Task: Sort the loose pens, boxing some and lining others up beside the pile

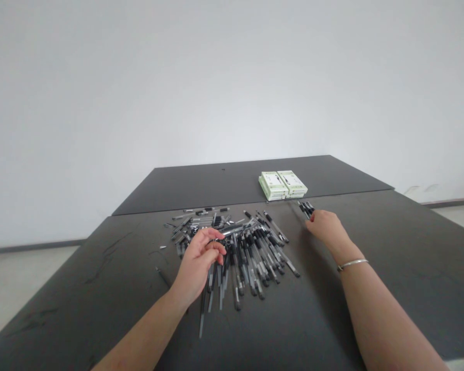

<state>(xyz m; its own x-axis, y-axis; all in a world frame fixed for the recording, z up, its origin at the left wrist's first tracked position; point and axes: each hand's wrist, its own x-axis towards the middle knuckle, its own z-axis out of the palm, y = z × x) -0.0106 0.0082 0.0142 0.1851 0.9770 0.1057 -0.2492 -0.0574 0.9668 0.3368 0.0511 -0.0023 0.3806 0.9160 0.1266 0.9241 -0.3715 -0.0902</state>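
Observation:
My left hand (200,260) hovers over the near left part of a spread-out pile of pens (259,252). Its fingers are curled, and a clear and black pen (235,228) sticks out to the right from between thumb and index finger; its inner end is hidden. To the right of the pile, my right hand (327,230) is closed around a small bunch of gel pens (305,207) with black grips, their ends pointing away from me. The pile's pens have clear barrels and black grips. Many on the right lie roughly side by side, while those on the far left are jumbled.
White and green boxes (282,184) stand in two side-by-side stacks beyond the pile, by the seam between two dark table tops (402,247). A tiny dark piece (223,169) lies farther back. Behind the table rises a pale wall (232,77).

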